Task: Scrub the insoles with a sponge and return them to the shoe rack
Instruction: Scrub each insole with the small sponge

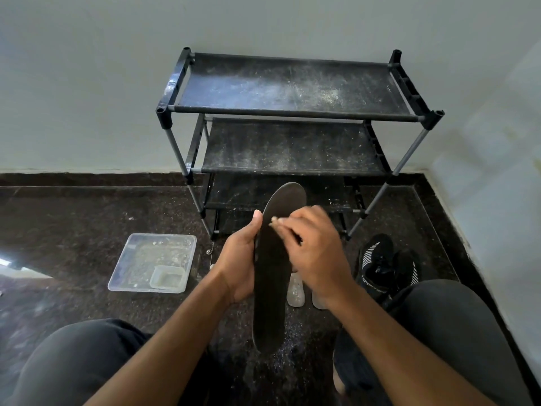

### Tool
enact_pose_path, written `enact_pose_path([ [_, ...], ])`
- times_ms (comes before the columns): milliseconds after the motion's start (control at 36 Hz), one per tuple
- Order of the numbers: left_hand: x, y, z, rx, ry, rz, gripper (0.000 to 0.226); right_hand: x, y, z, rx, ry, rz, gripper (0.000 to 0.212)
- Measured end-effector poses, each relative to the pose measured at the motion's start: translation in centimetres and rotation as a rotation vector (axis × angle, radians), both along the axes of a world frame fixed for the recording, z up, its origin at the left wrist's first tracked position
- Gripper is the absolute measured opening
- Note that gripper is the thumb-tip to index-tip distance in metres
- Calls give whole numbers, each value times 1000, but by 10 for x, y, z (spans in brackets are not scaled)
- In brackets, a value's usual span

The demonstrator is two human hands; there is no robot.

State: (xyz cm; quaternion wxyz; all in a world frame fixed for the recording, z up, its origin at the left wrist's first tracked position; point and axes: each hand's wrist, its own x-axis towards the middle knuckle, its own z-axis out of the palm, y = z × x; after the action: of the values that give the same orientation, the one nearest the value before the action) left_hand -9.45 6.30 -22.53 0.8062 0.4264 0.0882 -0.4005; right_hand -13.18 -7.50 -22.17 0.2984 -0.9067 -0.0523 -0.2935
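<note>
A long black insole point(270, 276) stands tilted upright in front of me, toe end up. My left hand point(240, 259) grips its left edge at mid-length, thumb along the rim. My right hand point(313, 247) lies across the insole's upper face, blurred, fingers bent over a small pale sponge point(274, 220) that shows only at the fingertips. The black shoe rack point(292, 112) stands just behind, against the wall; its dusty fabric shelves are bare.
A clear plastic tray point(140, 259) holding a small tub point(168, 277) sits on the dark floor at left. A pair of black sneakers point(383, 262) lies at right. Two pale translucent items point(296, 291) rest on the floor behind the insole. My knees frame the bottom.
</note>
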Motion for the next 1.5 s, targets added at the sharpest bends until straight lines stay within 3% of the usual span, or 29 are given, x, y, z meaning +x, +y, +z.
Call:
enact_pose_path([
  [139,-2,-3,3,1,-35,-47,61,0,-6,5,26,-24,-75,4],
  [361,10,6,-9,-80,-5,-77,69,-15,24,-4,-86,60,260,11],
  [556,1,0,-7,-64,-7,-77,62,0,0,4,-9,-2,23,5],
  [806,10,9,-7,-144,-1,-90,66,-14,18,2,-121,55,357,12],
  [1056,0,0,-7,-114,30,-114,63,-2,1,3,-32,-19,106,5],
  [1333,10,10,-2,-181,60,-131,68,-13,8,6,-129,56,405,13],
  [1500,1,1,-5,-122,62,-141,63,0,-9,3,-77,18,158,6],
])
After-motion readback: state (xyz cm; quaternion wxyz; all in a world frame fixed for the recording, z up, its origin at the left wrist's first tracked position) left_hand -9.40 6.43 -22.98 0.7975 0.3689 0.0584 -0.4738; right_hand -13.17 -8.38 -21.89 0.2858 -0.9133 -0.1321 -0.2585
